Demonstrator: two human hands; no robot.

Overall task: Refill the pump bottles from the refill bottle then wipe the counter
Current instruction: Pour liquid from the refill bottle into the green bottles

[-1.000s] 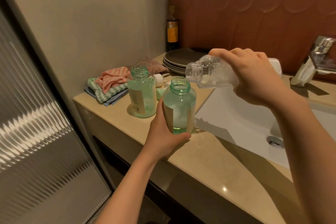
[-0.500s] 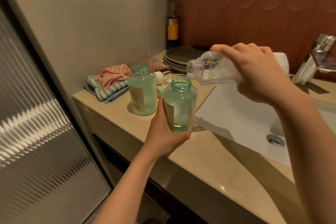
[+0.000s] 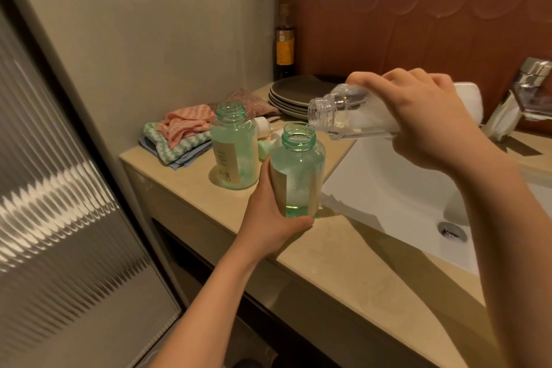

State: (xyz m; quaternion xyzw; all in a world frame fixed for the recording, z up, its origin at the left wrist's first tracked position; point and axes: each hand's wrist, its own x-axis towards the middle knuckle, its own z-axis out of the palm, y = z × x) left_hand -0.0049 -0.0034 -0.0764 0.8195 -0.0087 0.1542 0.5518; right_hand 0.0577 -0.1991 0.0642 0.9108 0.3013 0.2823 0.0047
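Two green pump bottles stand uncapped on the beige counter (image 3: 343, 263). My left hand (image 3: 268, 224) grips the nearer green bottle (image 3: 298, 170) around its lower body; a little liquid lies at its bottom. The second green bottle (image 3: 234, 152) stands just behind and to the left, untouched. My right hand (image 3: 424, 119) holds the clear refill bottle (image 3: 340, 116) tipped on its side, its open mouth just above the nearer bottle's neck. The removed pump heads (image 3: 264, 128) lie between and behind the two bottles, partly hidden.
Folded cloths (image 3: 179, 137) in pink, green and blue sit at the counter's left end by the wall. A stack of dark plates (image 3: 295, 92) and a tall dark bottle (image 3: 285, 45) stand at the back. The white sink (image 3: 388, 188) and chrome tap (image 3: 531, 84) lie to the right.
My right hand has brought the refill bottle's mouth slightly lower and closer to the nearer green bottle's neck. My left hand keeps its grip unchanged.
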